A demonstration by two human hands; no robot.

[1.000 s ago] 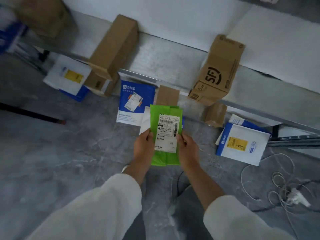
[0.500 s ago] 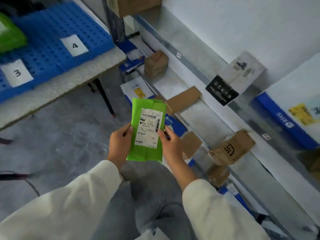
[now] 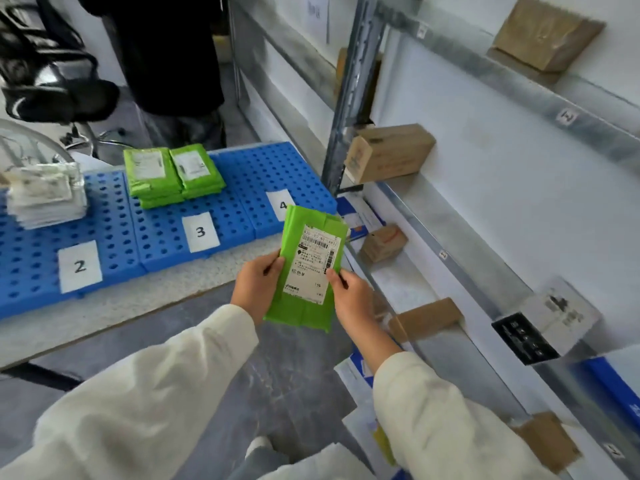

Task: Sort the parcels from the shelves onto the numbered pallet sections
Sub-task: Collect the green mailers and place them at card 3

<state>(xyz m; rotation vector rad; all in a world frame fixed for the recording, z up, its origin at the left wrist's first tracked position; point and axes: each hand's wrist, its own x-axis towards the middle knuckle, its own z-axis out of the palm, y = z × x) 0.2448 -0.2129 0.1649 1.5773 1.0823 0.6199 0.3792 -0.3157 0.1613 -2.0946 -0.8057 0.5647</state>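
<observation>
Both hands hold the green parcel (image 3: 306, 299) upright between them. The left hand (image 3: 258, 289) grips its left edge with the thumb on the front, and the right hand (image 3: 349, 299) pinches the right edge, so the white label (image 3: 315, 263) is uncovered and faces the person, probably to read where it goes. Above and to the left of the left hand, well apart, lies the blue pallet (image 3: 242, 174) with paper tags 2, 3 and 4. Behind tag 3 (image 3: 201, 232) stand 2 stacks of similar green parcels (image 3: 173, 174), so I judge this section is the destination. The shelves (image 3: 512, 91) with brown boxes (image 3: 389, 152) are to the right of the right hand.
</observation>
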